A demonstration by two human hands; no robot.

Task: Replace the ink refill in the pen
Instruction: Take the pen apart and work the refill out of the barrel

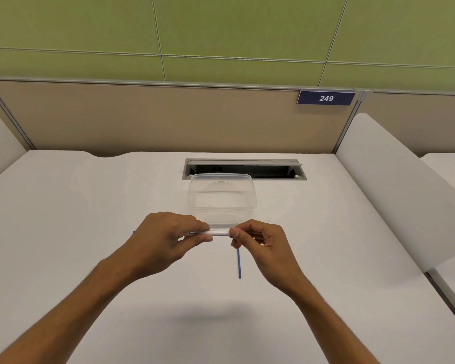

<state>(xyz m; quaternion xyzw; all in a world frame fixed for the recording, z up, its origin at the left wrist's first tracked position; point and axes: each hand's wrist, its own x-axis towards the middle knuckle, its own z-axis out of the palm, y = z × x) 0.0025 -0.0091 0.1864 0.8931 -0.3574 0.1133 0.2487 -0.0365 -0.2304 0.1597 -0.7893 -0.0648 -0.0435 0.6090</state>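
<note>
The left hand (166,239) is wrapped around a white pen barrel (216,233), thumb and fingers clamped on it so it lies level above the desk. The right hand (260,241) pinches the barrel's right end between thumb and forefinger; whether it grips a tip section or just the barrel mouth is too small to tell. Holding the barrel fixed with one hand while the other works the end suits unscrewing or closing it, so that seems to be the step in hand. A sliver of purple or blue shows past the left hand's knuckles, probably the pen's far end.

Just below the right hand, 1 blue ink refill (239,264) lies on the white desk (90,206), within easy reach. Beyond the hands sits a clear plastic container (222,198), lidless and apparently empty, in front of a cable slot (244,169). A sign reading 249 (326,98) hangs on the partition.
</note>
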